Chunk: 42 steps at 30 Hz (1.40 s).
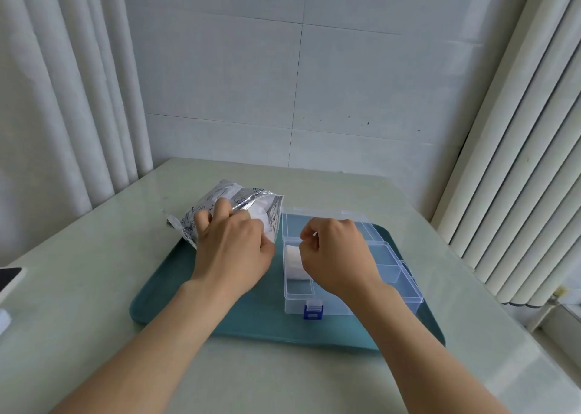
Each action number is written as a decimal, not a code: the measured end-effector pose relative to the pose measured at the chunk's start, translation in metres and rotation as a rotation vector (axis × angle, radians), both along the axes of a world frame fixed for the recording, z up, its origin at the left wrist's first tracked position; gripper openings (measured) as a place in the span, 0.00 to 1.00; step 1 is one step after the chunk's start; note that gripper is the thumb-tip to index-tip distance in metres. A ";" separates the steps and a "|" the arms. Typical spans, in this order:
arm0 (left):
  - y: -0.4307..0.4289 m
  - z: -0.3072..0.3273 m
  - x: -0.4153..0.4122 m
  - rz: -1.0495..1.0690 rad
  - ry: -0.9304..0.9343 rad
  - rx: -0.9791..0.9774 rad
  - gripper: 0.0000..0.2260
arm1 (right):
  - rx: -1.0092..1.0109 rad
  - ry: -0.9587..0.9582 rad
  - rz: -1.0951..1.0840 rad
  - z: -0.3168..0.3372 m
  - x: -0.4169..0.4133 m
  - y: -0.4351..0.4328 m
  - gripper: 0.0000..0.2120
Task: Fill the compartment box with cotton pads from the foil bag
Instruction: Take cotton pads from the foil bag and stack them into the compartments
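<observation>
Pale wall tiles point(345, 83) close off the back of the room, with curtains point(63, 99) on the left and vertical blinds point(518, 162) on the right. A light green table point(94, 288) carries a teal tray point(176, 300), and a dark phone point(9, 275) lies at the table's left edge.

On the right half of the tray sits the clear box point(345, 306), its blue latch point(313, 311) facing the person and its lid point(327, 217) folded back flat behind it. The foil bag point(220, 200) lies just beside the box on the left, partly on the tray and partly on the table, with its open mouth turned toward the box and something white showing inside.

The left hand point(231, 247) grips the bag, fingers spread and curled over its top and the thumb down by the mouth. The right hand point(338, 253) hovers over the box's left column with its fingers curled in and thumb and forefinger close together; I cannot tell whether it pinches a pad or nothing at all.

The task looks barely begun. One small stack of cotton pads point(294, 261) sits in the middle compartment of the left column, partly hidden by the right hand. The compartment in front of it and those on the right that can be seen show only clear plastic and the tray beneath. Most of the filling appears to be left, and the bag looks plump enough to supply it.
</observation>
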<state>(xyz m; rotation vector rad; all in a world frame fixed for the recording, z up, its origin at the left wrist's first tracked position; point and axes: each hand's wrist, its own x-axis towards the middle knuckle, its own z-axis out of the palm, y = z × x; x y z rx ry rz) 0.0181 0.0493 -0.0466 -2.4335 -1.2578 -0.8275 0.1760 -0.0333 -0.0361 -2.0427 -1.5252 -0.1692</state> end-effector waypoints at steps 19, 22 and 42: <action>0.037 -0.015 -0.014 -0.102 -0.447 -0.044 0.07 | 0.045 0.292 0.163 0.003 -0.060 0.055 0.17; 0.035 -0.012 -0.014 -0.108 -0.495 -0.057 0.05 | 0.046 0.384 0.133 0.002 -0.070 0.063 0.24; 0.034 -0.017 -0.006 -0.145 -0.558 0.045 0.02 | 0.161 0.351 -0.125 -0.003 -0.059 0.054 0.09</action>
